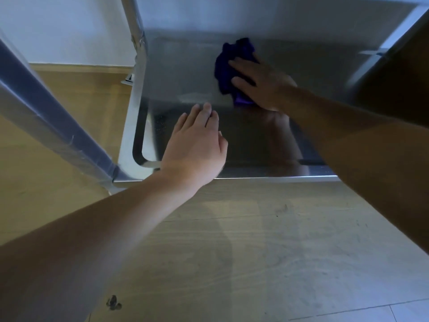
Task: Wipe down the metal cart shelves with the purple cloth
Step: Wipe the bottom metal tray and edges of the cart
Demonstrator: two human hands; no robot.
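Pale wood-grain floor (255, 240) lies beneath both forearms; a white wall (69, 26) stands beyond, up and to the left of the hands.

Item 1: shiny flat metal cart shelf (185, 73), low over the floor, with both hands on it. Its front lip runs under the left wrist, and its surface reflects the right forearm.

Item 2: crumpled dark purple cloth (234, 59), on the shelf under the right hand, farther from the person than the left hand. Most of it bunches out past the fingertips; a lighter purple corner shows under the heel of the palm.

Item 3: right hand (264, 87), palm down on the cloth, thumb and fingers spread and fairly straight, pressing rather than curling round it.

Item 4: left hand (197, 145), palm down on bare shelf near the front lip, fingers straight and close together, holding nothing. It sits near the cloth, apart from it and from the right hand.

Item 5: upright polished metal cart post (139, 54), left of both hands, at the shelf's left edge.

Item 6: slanted grey-blue metal bar (46, 108), left of the left forearm; what it belongs to cannot be told.

Item 7: small dark blotch on the floor (113, 302), beneath the left forearm; too blurred to identify.
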